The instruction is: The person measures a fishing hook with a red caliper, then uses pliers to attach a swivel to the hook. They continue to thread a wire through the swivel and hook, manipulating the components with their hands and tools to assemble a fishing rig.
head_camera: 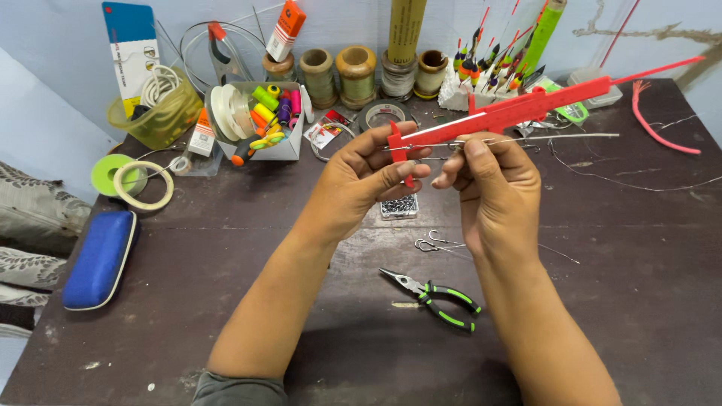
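Bare forearms, with a grey sleeve [239,389] above the left elbow.

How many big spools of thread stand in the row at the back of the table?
4, side by side along the wall: an olive-green spool, a wider green spool, a grey spool under a tall tube, and a tan spool. Others may be hidden behind the white box.

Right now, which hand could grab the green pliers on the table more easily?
Probably the right hand: the pliers lie just below its wrist. The left hand grips the red tool at its end.
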